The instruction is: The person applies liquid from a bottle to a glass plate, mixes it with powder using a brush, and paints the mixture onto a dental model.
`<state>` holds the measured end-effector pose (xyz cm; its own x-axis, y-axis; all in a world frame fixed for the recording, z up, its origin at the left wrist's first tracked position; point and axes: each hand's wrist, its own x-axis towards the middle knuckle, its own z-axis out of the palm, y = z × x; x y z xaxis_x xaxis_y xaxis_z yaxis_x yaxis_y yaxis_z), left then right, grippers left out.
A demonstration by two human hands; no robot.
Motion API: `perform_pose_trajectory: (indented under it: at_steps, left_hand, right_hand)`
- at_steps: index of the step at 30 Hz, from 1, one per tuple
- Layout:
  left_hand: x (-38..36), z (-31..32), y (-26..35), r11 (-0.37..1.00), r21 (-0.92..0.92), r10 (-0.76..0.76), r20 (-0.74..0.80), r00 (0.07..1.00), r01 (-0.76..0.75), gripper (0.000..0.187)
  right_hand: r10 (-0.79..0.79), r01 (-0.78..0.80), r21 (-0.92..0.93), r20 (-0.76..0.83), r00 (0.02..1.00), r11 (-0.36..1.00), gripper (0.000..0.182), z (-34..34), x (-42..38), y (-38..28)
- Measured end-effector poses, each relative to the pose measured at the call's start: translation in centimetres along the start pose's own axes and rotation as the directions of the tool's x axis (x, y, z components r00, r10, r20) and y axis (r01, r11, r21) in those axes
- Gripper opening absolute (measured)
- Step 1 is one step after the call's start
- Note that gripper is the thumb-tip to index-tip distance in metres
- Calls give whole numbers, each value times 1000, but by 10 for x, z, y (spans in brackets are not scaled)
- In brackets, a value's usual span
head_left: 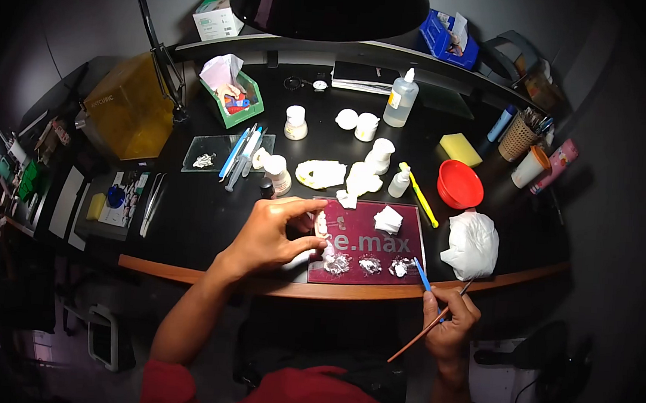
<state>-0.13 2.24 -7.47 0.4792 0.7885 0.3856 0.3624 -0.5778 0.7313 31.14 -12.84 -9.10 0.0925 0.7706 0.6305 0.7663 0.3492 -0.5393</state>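
Note:
My left hand (272, 232) is closed around a pale dental model (322, 225), its thumb and fingers at the left edge of a maroon glass slab (371, 208). My right hand (451, 323) holds a blue tool (423, 274) and a thin brown brush (420, 338). The blue tool's tip is at the rightmost white paste mound (401, 268) on the slab. Two more mounds, a middle one (369, 265) and a left one (338, 264), lie in the same row. A folded white tissue (388, 220) sits on the slab's upper right.
Right of the slab are a white tissue bundle (472, 246), a red bowl (460, 184) and a yellow-green tool (423, 201). Behind it stand small white bottles (276, 174) and a clear bottle (399, 102). A dark lamp (329, 7) hangs above the desk.

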Motion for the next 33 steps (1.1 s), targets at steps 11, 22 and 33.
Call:
perform_pose_trajectory:
  at_steps: [11,22,33]
  left_hand:
    - [76,61,6,981,-127,168,157,973,-149,57]
    - [54,21,-7,995,-74,58,-99,993,-65,58]
    - [-49,15,5,950,-310,-127,-252,959,45,58]
  right_hand:
    - [42,-43,-11,-39,998,999,9,-6,-3,6]
    - [116,-116,-4,76,990,993,9,-7,9,6]
    - [-215,245,-122,216,953,962,21,-23,61,40]
